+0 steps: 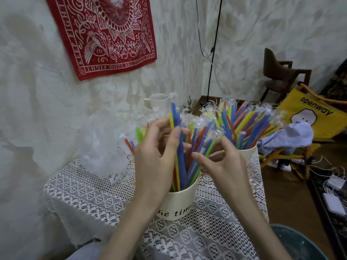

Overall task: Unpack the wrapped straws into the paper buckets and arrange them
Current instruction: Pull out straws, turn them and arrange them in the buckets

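Left hand [157, 147] fingers pinched upright blue straw [177, 128] above near bucket [180, 199]; right hand [219, 162] beside it, fingers loosely curled, holding unclear.

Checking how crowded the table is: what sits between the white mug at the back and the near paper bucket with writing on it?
In the head view, between the white mug and the near bucket stand wrapped coloured straws and crumpled clear plastic wrap.

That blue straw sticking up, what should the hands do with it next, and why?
Probably lower it into the near paper bucket. The left hand pinches the blue straw, which looks unwrapped and stands above the other straws there. The right hand sits close beside, fingers curled among the straws, so it could steady them.
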